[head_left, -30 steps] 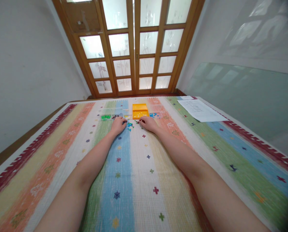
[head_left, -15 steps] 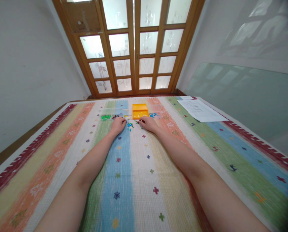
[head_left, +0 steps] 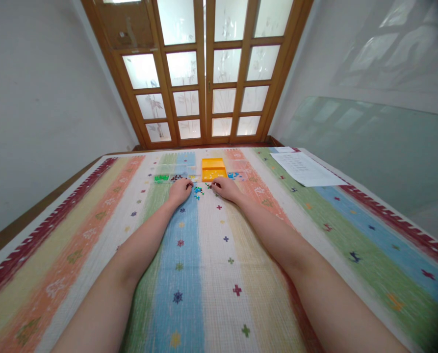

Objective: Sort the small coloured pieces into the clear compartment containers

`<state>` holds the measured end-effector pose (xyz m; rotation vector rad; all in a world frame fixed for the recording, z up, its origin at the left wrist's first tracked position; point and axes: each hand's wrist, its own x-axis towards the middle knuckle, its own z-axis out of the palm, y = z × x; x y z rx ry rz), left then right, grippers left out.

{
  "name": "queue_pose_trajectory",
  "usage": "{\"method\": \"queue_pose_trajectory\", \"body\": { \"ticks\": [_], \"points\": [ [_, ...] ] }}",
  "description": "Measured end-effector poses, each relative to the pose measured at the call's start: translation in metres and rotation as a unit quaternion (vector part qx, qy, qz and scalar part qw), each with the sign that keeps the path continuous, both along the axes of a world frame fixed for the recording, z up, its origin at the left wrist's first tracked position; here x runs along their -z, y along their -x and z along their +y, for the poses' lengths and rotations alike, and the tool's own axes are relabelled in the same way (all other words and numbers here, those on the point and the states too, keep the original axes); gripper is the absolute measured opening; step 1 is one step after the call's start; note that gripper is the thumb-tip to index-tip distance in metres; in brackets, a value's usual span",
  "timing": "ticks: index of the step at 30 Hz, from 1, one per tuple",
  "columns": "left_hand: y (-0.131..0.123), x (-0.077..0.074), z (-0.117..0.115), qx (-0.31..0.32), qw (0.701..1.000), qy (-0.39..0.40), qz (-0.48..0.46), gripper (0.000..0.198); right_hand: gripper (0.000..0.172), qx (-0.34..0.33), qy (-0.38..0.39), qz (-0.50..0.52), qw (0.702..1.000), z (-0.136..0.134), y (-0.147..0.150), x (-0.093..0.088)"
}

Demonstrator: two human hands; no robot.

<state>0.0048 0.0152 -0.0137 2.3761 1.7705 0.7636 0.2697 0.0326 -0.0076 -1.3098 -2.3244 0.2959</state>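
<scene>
My left hand [head_left: 182,189] is curled with its fingertips drawn close together, at nine o'clock from the loose heap of tiny blue, green and white pieces [head_left: 198,191] on the striped, cloth-covered bench [head_left: 220,274]. My right hand [head_left: 224,187] is at three o'clock, fingers bent, a few tiny dark pieces [head_left: 209,186] right at its tips. I can't tell whether either hand has hold of anything. The open orange-yellow plastic box [head_left: 213,162] stands at one o'clock from the heap, tiny green pieces [head_left: 161,178] at ten, and tiny blue pieces [head_left: 234,175] at two.
</scene>
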Motion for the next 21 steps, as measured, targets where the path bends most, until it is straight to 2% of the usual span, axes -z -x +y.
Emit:
{"method": "queue_pose_trajectory", "body": {
  "ticks": [4, 10, 14, 21],
  "points": [
    [-0.0004, -0.0012, -0.0012, 0.004, 1.000, -0.008, -0.008, 0.023, 0.020, 0.000, -0.004, -0.002, 1.000, 0.0003, -0.0001, 0.0001],
    [-0.0026, -0.0059, -0.0034, -0.050, 0.997, 0.005, -0.055, 0.023, 0.019, -0.001, -0.001, -0.001, 1.000, -0.0006, 0.0004, -0.0015],
    [-0.0025, -0.0066, -0.0040, -0.048, 0.996, -0.007, -0.068, 0.023, 0.019, 0.000, -0.004, 0.000, 1.000, -0.0016, 0.0006, -0.0017],
    [0.0027, -0.0024, -0.0016, -0.073, 0.997, -0.020, -0.025, 0.020, 0.020, 0.002, 0.001, -0.009, 1.000, -0.0020, 0.0006, -0.0022]
  ]
}}
